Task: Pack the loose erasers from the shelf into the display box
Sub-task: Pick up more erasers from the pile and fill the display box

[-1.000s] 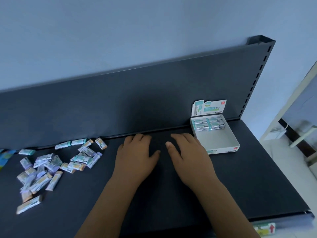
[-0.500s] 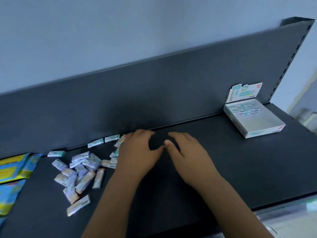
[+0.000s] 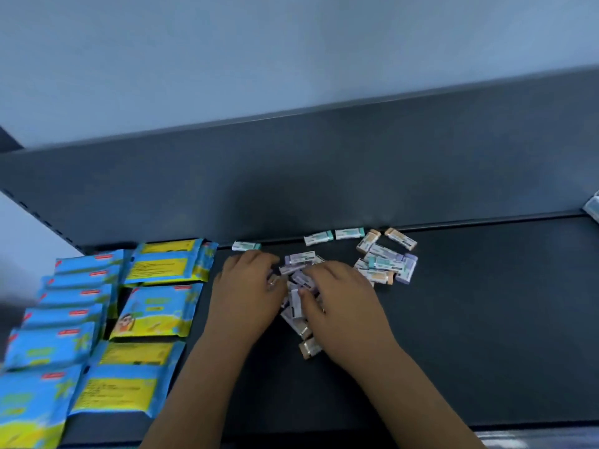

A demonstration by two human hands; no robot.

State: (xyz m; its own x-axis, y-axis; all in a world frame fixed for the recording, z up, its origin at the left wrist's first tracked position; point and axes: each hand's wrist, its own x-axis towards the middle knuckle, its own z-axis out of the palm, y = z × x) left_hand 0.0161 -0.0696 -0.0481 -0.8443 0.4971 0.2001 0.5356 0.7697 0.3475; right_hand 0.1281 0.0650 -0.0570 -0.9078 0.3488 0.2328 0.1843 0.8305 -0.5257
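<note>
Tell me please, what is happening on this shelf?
A person has the left hand and the right hand on a heap of small wrapped rectangular erasers, which lies on the dark grey metal shelf. Whether either hand grips one is unclear. Others lie loose to the right. Blue-and-yellow plastic packets lie at the left.

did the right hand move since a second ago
Yes. The right hand has moved left along the shelf: earlier it lay on bare shelf right of the loose erasers, now it is on the pile.
</note>
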